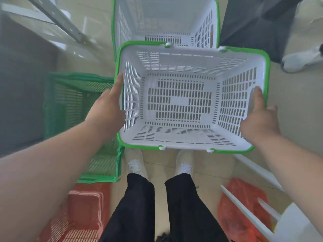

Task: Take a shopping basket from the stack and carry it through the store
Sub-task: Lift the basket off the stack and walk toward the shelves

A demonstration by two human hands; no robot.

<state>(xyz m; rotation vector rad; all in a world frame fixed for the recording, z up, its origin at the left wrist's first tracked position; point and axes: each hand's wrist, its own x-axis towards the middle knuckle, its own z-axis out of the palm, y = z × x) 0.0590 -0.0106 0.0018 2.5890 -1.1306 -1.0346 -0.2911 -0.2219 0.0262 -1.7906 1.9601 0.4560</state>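
Basket: I held the white shopping basket in front of me, above my shoes, open side up and facing me.
Long axis: it ran left to right between my hands, tilted slightly, the right end lower.
Look: white slotted walls and floor, a bright green rim, green handles folded down along the rim, nothing inside.
Left hand: my left hand lay flat against the outside of the left end, fingers stretched along the rim.
Right hand: my right hand clasped the right end, thumb inside the wall and the fingers outside.
Stack: the stack of matching baskets stood just behind, apart from mine.
Around: a green crate sat at my left, a red crate nearer me, a red bag at my right.
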